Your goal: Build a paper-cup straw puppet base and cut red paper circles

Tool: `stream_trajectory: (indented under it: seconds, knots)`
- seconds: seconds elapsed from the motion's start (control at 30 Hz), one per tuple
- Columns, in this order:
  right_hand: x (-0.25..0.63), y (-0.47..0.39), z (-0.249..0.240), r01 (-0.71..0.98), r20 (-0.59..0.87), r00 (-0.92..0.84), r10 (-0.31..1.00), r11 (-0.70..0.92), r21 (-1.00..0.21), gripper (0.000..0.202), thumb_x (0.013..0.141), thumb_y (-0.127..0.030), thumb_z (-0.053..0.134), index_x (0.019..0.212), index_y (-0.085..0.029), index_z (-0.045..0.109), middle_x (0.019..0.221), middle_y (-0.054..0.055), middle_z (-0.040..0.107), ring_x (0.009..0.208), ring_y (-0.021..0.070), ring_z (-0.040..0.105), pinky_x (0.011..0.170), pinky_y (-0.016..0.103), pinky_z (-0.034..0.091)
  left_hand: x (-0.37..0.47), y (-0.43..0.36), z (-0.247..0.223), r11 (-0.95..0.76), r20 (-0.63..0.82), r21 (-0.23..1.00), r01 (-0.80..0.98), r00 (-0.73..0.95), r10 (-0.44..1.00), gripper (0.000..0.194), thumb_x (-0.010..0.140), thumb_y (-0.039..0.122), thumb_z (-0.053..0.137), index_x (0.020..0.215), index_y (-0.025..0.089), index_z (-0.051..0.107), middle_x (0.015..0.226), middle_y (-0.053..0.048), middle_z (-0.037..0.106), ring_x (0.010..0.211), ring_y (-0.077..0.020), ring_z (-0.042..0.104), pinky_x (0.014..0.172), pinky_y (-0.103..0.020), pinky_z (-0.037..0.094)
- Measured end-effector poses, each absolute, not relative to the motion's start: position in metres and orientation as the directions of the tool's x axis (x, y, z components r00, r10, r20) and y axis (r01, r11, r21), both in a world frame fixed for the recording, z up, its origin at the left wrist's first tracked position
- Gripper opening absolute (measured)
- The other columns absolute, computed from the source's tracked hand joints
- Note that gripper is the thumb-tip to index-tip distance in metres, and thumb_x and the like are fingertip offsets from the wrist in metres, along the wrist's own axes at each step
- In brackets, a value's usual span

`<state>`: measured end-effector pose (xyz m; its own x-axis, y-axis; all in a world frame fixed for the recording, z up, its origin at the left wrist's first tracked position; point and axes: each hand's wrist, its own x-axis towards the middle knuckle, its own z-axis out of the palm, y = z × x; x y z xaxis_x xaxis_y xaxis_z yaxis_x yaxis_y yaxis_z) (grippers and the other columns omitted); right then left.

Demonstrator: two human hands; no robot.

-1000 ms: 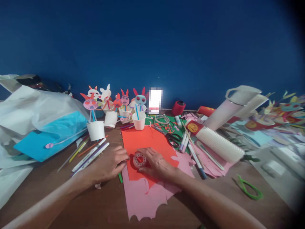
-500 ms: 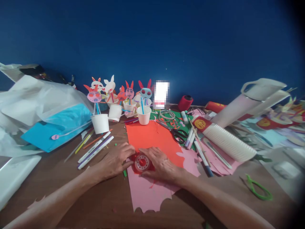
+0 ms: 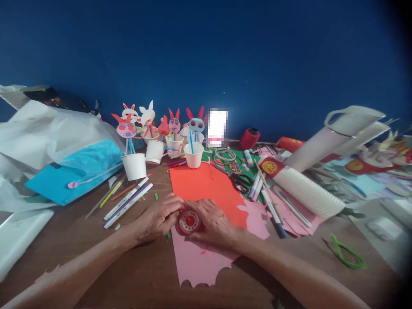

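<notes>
A round white dial-like ring with a red centre (image 3: 189, 220) lies between my hands, over red and pink paper. My right hand (image 3: 214, 221) curves around its right side, fingers and thumb against the red piece around it. My left hand (image 3: 162, 216) is at its left edge, fingers bent and pressed together; what they pinch is too small to make out. Beyond the hands lies a red-orange sheet (image 3: 206, 182). Pink paper with scalloped cut edges (image 3: 202, 270) extends toward me.
White cups (image 3: 134, 166) with paper rabbit faces stand at the back left. Markers (image 3: 128, 205) lie left of the hands. Black-handled scissors (image 3: 241, 182), green pipe cleaner (image 3: 347, 255), a stack of white cups (image 3: 309, 191) and a pitcher (image 3: 322, 141) are right.
The round piece has shifted slightly left. My left fingers have closed in at its upper left edge, and my right hand has moved a little left with it.
</notes>
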<state>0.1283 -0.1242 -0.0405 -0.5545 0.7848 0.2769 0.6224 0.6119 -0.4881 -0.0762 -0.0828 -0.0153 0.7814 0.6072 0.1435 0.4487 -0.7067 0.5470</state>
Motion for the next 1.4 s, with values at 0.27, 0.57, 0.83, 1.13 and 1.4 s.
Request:
stream_trajectory:
  seconds: [0.27, 0.57, 0.83, 1.13, 1.4]
  knots:
    - [0.134, -0.128, -0.03, 0.589, 0.217, -0.56, 0.799, 0.569, -0.574, 0.08, 0.065, -0.046, 0.07, 0.13, -0.018, 0.033, 0.121, 0.011, 0.052, 0.108, 0.0254, 0.048, 0.092, 0.04, 0.036, -0.077, -0.08, -0.019, -0.648, 0.128, 0.646, 0.405, 0.779, 0.614, 0.02, 0.09, 0.018, 0.039, 0.101, 0.017, 0.055, 0.103, -0.006, 0.061, 0.098, -0.0171, 0.053, 0.089, -0.031, 0.041]
    - [0.169, -0.107, -0.023, 0.502, 0.29, -0.406, 0.867, 0.477, -0.721, 0.054, 0.081, -0.031, 0.058, 0.128, -0.019, 0.036, 0.114, 0.009, 0.057, 0.104, 0.0181, 0.054, 0.09, 0.035, 0.043, -0.074, -0.088, -0.005, -0.722, 0.073, 0.527, 0.448, 0.823, 0.564, 0.038, 0.084, 0.037, 0.051, 0.117, 0.019, 0.053, 0.116, -0.011, 0.052, 0.105, -0.023, 0.049, 0.089, -0.035, 0.039]
    - [0.174, -0.098, -0.03, 0.458, 0.268, -0.301, 0.915, 0.385, -0.801, 0.035, 0.081, -0.023, 0.055, 0.115, -0.02, 0.049, 0.096, 0.004, 0.065, 0.087, 0.0148, 0.06, 0.081, 0.029, 0.046, -0.068, -0.09, -0.001, -0.702, 0.019, 0.541, 0.463, 0.828, 0.561, 0.043, 0.082, 0.041, 0.053, 0.119, 0.019, 0.049, 0.112, -0.01, 0.054, 0.101, -0.0238, 0.049, 0.087, -0.037, 0.04]
    - [0.171, -0.1, -0.026, 0.498, 0.205, -0.32, 0.925, 0.349, -0.794, 0.034, 0.081, -0.024, 0.054, 0.114, -0.02, 0.05, 0.091, 0.003, 0.067, 0.083, 0.015, 0.062, 0.078, 0.027, 0.045, -0.068, -0.092, -0.002, -0.693, 0.02, 0.551, 0.465, 0.823, 0.568, 0.041, 0.083, 0.042, 0.052, 0.116, 0.018, 0.05, 0.113, -0.009, 0.054, 0.102, -0.0224, 0.048, 0.088, -0.034, 0.037]
    - [0.167, -0.102, -0.024, 0.56, 0.155, -0.378, 0.913, 0.359, -0.746, 0.032, 0.081, -0.024, 0.054, 0.112, -0.019, 0.054, 0.089, 0.003, 0.069, 0.081, 0.0156, 0.063, 0.076, 0.027, 0.046, -0.067, -0.089, 0.002, -0.691, -0.014, 0.562, 0.456, 0.84, 0.543, 0.037, 0.083, 0.043, 0.052, 0.113, 0.021, 0.053, 0.108, -0.006, 0.057, 0.097, -0.0214, 0.049, 0.085, -0.034, 0.037]
